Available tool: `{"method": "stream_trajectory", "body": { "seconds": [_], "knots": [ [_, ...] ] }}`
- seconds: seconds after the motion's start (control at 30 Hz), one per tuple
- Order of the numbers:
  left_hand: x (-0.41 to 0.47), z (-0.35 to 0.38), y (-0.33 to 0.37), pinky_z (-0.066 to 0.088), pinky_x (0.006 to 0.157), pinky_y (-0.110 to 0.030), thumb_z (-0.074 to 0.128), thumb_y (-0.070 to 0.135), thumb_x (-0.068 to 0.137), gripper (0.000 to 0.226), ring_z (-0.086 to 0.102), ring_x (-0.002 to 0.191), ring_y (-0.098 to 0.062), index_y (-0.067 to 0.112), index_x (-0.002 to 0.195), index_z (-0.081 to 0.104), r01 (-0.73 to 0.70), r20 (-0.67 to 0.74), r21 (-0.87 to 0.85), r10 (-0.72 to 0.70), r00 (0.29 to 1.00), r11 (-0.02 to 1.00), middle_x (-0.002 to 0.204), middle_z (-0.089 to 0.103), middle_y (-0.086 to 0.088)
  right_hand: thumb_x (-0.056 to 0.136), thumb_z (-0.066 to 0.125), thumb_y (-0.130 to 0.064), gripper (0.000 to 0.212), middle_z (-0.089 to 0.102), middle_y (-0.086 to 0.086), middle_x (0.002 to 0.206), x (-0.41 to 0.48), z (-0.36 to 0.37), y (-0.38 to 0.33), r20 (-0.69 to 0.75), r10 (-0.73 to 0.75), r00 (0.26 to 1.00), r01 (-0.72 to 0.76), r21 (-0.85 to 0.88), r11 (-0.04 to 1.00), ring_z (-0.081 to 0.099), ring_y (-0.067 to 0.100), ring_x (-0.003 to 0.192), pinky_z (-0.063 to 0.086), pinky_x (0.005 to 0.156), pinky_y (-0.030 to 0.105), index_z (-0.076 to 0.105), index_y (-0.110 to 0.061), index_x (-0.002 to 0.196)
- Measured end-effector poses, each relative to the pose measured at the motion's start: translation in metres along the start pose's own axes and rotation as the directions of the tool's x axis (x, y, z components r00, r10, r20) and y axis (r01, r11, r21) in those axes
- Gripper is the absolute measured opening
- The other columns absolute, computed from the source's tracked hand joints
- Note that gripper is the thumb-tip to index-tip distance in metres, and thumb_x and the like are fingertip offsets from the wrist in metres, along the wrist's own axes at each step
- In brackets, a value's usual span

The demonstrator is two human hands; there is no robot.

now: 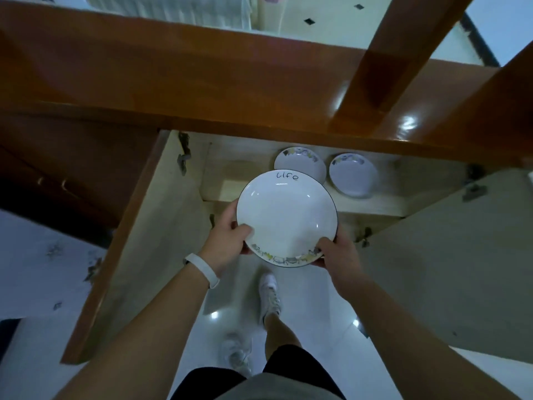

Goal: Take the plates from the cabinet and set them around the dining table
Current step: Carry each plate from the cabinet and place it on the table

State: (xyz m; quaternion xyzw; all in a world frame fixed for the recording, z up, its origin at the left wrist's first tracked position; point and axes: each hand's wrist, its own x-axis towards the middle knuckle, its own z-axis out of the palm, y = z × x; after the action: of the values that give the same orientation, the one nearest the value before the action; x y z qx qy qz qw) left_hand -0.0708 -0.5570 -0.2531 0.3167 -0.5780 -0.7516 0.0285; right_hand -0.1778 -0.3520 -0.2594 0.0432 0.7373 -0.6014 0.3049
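Before the open cabinet (372, 207), a held plate (285, 217) is gripped in both hands, level and face up, just in front of the shelf edge and above the floor (317, 321). The left hand (230, 236) is clamped on the plate's left near edge, its thumb laid over the rim onto the white inner surface and its fingers tucked beneath. The right hand (337, 252) is clamped on the right near edge in the same way, thumb on top by the rim. A thin dark line is seen round the plate's rim, the word "Life" is written in black script on its far side, and a band of grey and yellow figures is printed along its near side.

Two more plates are seen on the pale shelf inside: the left shelf plate (300, 166) and the right shelf plate (353, 176), side by side, each printed with the same kind of band. No writing can be read on them. Both cabinet doors (138, 226) are swung open. A white wristband (202, 269) is worn on the left wrist, and a white shoe (269, 295) is seen below.
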Motion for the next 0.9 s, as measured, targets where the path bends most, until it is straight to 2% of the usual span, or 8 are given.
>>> {"method": "stream_trajectory", "body": {
  "seconds": [0.13, 0.23, 0.33, 0.43, 0.53, 0.63, 0.77, 0.9],
  "knots": [
    [-0.025, 0.016, 0.014, 0.059, 0.064, -0.039, 0.051, 0.013, 0.072, 0.057, 0.068, 0.092, -0.013, 0.054, 0.111, 0.058, -0.062, 0.028, -0.037, 0.063, 0.998, 0.997, 0.108, 0.070, 0.013, 0.076, 0.047, -0.010, 0.044, 0.071, -0.013, 0.093, -0.037, -0.013, -0.006, -0.017, -0.066, 0.998, 0.067, 0.059, 0.996, 0.071, 0.014, 0.084, 0.059, 0.064, 0.034, 0.066, -0.045, 0.096],
    [-0.042, 0.029, 0.023, 0.056, 0.060, -0.033, 0.051, 0.012, 0.072, 0.056, 0.069, 0.089, -0.011, 0.053, 0.108, 0.061, -0.087, 0.062, -0.058, 0.090, 0.994, 0.995, 0.108, 0.071, 0.012, 0.074, 0.046, -0.012, 0.046, 0.071, -0.013, 0.095, -0.063, -0.024, -0.009, -0.050, -0.102, 0.994, 0.107, 0.114, 0.988, 0.071, 0.011, 0.083, 0.059, 0.063, 0.031, 0.065, -0.039, 0.106],
    [-0.057, 0.043, 0.029, 0.056, 0.061, -0.033, 0.052, 0.012, 0.073, 0.056, 0.069, 0.091, -0.011, 0.047, 0.116, 0.060, -0.110, 0.100, -0.051, 0.114, 0.988, 0.993, 0.110, 0.071, 0.011, 0.073, 0.046, -0.012, 0.052, 0.071, -0.012, 0.103, -0.088, -0.039, -0.014, -0.096, -0.127, 0.987, 0.141, 0.157, 0.977, 0.071, 0.013, 0.086, 0.059, 0.063, 0.032, 0.062, -0.032, 0.118],
    [-0.072, 0.061, 0.037, 0.056, 0.061, -0.031, 0.055, 0.014, 0.073, 0.055, 0.069, 0.093, -0.013, 0.041, 0.120, 0.059, -0.141, 0.129, -0.042, 0.146, 0.981, 0.989, 0.111, 0.071, 0.009, 0.072, 0.044, -0.012, 0.051, 0.072, -0.005, 0.105, -0.109, -0.056, -0.021, -0.141, -0.154, 0.978, 0.178, 0.181, 0.967, 0.071, 0.018, 0.088, 0.058, 0.062, 0.033, 0.062, -0.030, 0.116],
    [-0.086, 0.085, 0.047, 0.057, 0.063, -0.032, 0.057, 0.014, 0.072, 0.055, 0.069, 0.095, -0.014, 0.041, 0.120, 0.060, -0.161, 0.140, -0.044, 0.166, 0.976, 0.986, 0.112, 0.071, 0.010, 0.072, 0.044, -0.014, 0.044, 0.071, -0.003, 0.102, -0.127, -0.077, -0.030, -0.181, -0.188, 0.965, 0.220, 0.175, 0.960, 0.070, 0.020, 0.089, 0.057, 0.063, 0.031, 0.064, -0.033, 0.106],
    [-0.101, 0.114, 0.057, 0.061, 0.070, -0.045, 0.056, 0.015, 0.072, 0.055, 0.070, 0.096, -0.018, 0.047, 0.116, 0.061, -0.178, 0.172, -0.021, 0.179, 0.969, 0.984, 0.112, 0.070, 0.010, 0.071, 0.045, -0.016, 0.042, 0.071, -0.004, 0.102, -0.143, -0.104, -0.036, -0.217, -0.230, 0.949, 0.266, 0.151, 0.952, 0.068, 0.019, 0.089, 0.056, 0.063, 0.029, 0.064, -0.036, 0.102],
    [-0.125, 0.166, 0.066, 0.059, 0.065, -0.039, 0.055, 0.016, 0.073, 0.054, 0.070, 0.093, -0.015, 0.048, 0.115, 0.061, -0.233, 0.217, 0.004, 0.226, 0.950, 0.973, 0.112, 0.070, 0.013, 0.072, 0.045, -0.019, 0.043, 0.070, -0.012, 0.103, -0.168, -0.154, -0.037, -0.285, -0.271, 0.919, 0.304, 0.077, 0.949, 0.067, 0.015, 0.097, 0.058, 0.073, 0.036, 0.060, -0.039, 0.107],
    [-0.148, 0.233, 0.065, 0.059, 0.068, -0.042, 0.055, 0.016, 0.075, 0.055, 0.070, 0.094, -0.018, 0.045, 0.122, 0.059, -0.245, 0.292, 0.028, 0.227, 0.929, 0.969, 0.114, 0.070, 0.010, 0.074, 0.046, -0.020, 0.047, 0.067, -0.019, 0.104, -0.200, -0.221, -0.032, -0.339, -0.292, 0.894, 0.324, 0.040, 0.945, 0.063, 0.007, 0.099, 0.057, 0.078, 0.033, 0.055, -0.041, 0.114]
  ]
}}
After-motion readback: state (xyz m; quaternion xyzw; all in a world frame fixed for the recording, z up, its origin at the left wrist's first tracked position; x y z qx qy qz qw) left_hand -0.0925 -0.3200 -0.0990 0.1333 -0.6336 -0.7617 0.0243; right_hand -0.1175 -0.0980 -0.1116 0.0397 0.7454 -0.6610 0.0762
